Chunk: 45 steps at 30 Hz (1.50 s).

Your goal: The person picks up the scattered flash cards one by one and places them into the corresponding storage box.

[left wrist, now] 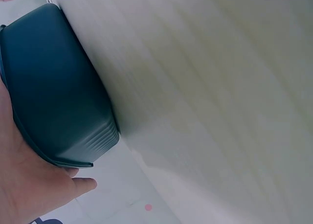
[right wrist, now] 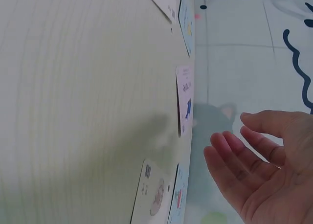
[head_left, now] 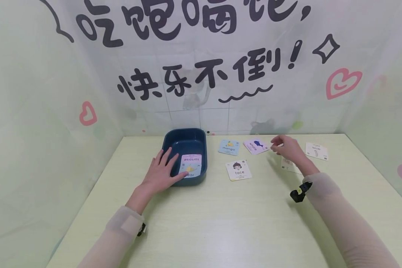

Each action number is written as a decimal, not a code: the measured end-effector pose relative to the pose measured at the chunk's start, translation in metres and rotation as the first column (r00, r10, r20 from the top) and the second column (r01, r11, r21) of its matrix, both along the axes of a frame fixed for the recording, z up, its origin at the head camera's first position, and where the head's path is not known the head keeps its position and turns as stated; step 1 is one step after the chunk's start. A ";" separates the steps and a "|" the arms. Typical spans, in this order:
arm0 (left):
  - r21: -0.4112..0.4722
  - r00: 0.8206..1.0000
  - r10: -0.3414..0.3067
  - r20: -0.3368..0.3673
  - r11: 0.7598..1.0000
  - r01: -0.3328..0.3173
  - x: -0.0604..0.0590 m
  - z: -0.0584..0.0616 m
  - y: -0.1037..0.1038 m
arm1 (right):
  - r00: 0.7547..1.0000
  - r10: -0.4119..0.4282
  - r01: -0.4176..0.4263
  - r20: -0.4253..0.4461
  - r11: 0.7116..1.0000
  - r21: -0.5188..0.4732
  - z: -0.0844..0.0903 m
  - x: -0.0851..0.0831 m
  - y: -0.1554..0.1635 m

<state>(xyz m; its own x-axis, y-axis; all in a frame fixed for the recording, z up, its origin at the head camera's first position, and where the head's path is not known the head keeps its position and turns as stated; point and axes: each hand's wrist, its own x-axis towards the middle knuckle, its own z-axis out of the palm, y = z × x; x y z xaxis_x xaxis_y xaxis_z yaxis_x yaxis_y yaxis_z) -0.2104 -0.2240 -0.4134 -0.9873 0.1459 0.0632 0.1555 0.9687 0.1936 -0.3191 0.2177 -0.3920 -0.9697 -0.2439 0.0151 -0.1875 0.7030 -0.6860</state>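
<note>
My left hand (head_left: pixel 160 169) rests on the left and near rim of a dark blue plastic bin (head_left: pixel 203 149), fingers spread. The left wrist view shows this hand (left wrist: pixel 34 185) against the bin's outer wall (left wrist: pixel 58 87). Inside lie a pink tortoise card (head_left: pixel 191 159) and a blue card (head_left: pixel 192 170) with a yellow fruit, its word partly covered by my thumb. My right hand (head_left: pixel 288 148) hovers just right of the whale card (head_left: pixel 255 146). In the right wrist view its fingers (right wrist: pixel 234 170) are loosely bent with nothing between them.
A mango card (head_left: pixel 229 147) and a face card (head_left: pixel 238 170) lie right of the bin. Farther right are an arm card (head_left: pixel 316 151) and a white card (head_left: pixel 288 165) partly hidden by my right arm. A blue-edged card (right wrist: pixel 178 194) lies beside that one. A printed curtain hangs behind.
</note>
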 end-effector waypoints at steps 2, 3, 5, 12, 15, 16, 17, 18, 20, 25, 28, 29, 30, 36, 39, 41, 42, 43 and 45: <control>0.000 1.000 -0.001 0.000 1.000 0.001 0.001 0.000 0.000 | 1.000 -0.014 0.014 -0.013 0.999 0.029 -0.001 -0.001 0.010; 0.000 1.000 -0.002 -0.001 1.000 0.002 0.001 0.001 0.000 | 1.000 -0.021 0.022 -0.013 0.999 0.046 -0.002 -0.001 0.015; -0.005 1.000 -0.004 -0.003 1.000 0.004 0.001 0.001 0.000 | 0.999 -0.035 0.035 -0.006 0.997 0.068 -0.003 -0.001 0.025; -0.007 1.000 -0.004 -0.003 1.000 0.004 0.000 0.000 -0.001 | 0.998 -0.052 0.049 0.025 0.992 0.120 -0.009 -0.007 0.060; -0.005 1.000 -0.003 0.003 1.000 0.003 -0.001 0.000 -0.001 | 0.997 -0.063 0.059 0.032 0.989 0.136 -0.009 -0.008 0.074; -0.004 1.000 -0.002 0.005 1.000 0.002 -0.001 0.000 -0.001 | 0.997 -0.069 0.064 0.031 0.988 0.140 -0.009 -0.008 0.079; -0.003 1.000 -0.002 0.006 1.000 0.002 -0.001 -0.001 -0.001 | 0.997 -0.077 0.072 0.032 0.987 0.146 -0.009 -0.007 0.083; 0.000 1.000 -0.002 0.007 1.000 0.002 -0.001 -0.001 -0.001 | 0.996 -0.087 0.080 0.036 0.985 0.149 -0.010 -0.007 0.088; 0.000 1.000 -0.002 0.009 1.000 0.002 -0.001 0.000 -0.001 | 0.994 -0.106 0.099 0.036 0.982 0.164 -0.011 -0.007 0.098; -0.005 1.000 -0.005 0.010 1.000 0.005 -0.001 0.000 -0.001 | 0.988 -0.152 0.142 0.032 0.968 0.206 -0.014 -0.008 0.123; -0.003 1.000 -0.005 0.008 1.000 0.005 0.000 0.000 -0.002 | 0.988 -0.152 0.143 0.023 0.963 0.227 -0.017 -0.009 0.134; -0.003 1.000 -0.005 0.008 1.000 0.005 0.000 0.001 -0.002 | 0.989 -0.147 0.139 0.020 0.963 0.231 -0.018 -0.010 0.138; -0.003 1.000 -0.004 0.009 1.000 0.004 0.000 0.001 -0.001 | 0.990 -0.141 0.133 0.017 0.963 0.235 -0.019 -0.010 0.141; -0.002 1.000 0.001 0.012 1.000 -0.001 0.000 0.001 -0.001 | 0.995 -0.097 0.083 0.038 0.960 0.267 -0.023 -0.015 0.156; -0.007 1.000 0.002 0.012 1.000 -0.002 0.000 0.001 -0.001 | 0.994 -0.081 0.053 0.079 0.952 0.301 -0.024 -0.018 0.163; -0.008 1.000 0.004 0.013 1.000 -0.003 0.001 0.002 -0.001 | 0.992 -0.069 0.032 0.106 0.948 0.317 -0.024 -0.020 0.168; -0.011 1.000 0.005 0.013 1.000 -0.004 0.001 0.002 -0.001 | 0.991 -0.066 0.024 0.119 0.946 0.323 -0.024 -0.020 0.170; -0.010 1.000 0.004 0.013 1.000 -0.004 0.001 0.002 -0.001 | 0.989 -0.064 0.017 0.134 0.946 0.324 -0.024 -0.021 0.172; -0.007 1.000 0.004 0.012 1.000 -0.003 0.002 0.002 -0.001 | 0.985 -0.062 0.008 0.161 0.948 0.318 -0.024 -0.022 0.175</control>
